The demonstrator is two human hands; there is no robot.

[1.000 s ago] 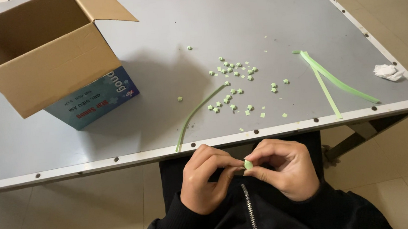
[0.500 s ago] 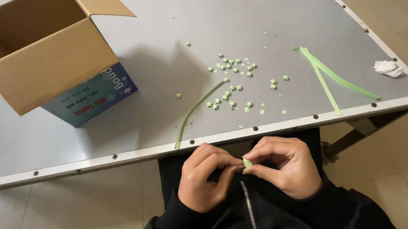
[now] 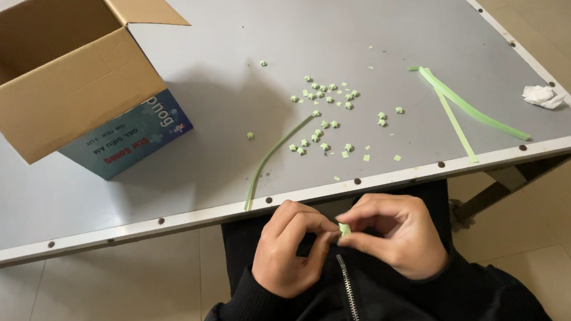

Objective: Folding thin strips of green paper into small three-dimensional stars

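Note:
My left hand point(image 3: 289, 252) and my right hand point(image 3: 393, 237) meet over my lap, just below the table's front edge. Between their fingertips they pinch a tiny folded piece of green paper point(image 3: 344, 229). On the grey table point(image 3: 165, 183) above lie several small green folded paper pieces point(image 3: 326, 116), scattered in a loose patch. A single green paper strip point(image 3: 275, 154) curves from that patch to the front edge. Several longer green strips point(image 3: 461, 109) lie together to the right.
An open cardboard box point(image 3: 65, 83) with a blue printed side stands at the table's back left. A crumpled white paper scrap point(image 3: 544, 96) lies near the right edge. Table legs and a tiled floor show below the right corner.
Both hands stay over my lap, pinching the green piece; the fingers shift only slightly. The view has drifted a little.

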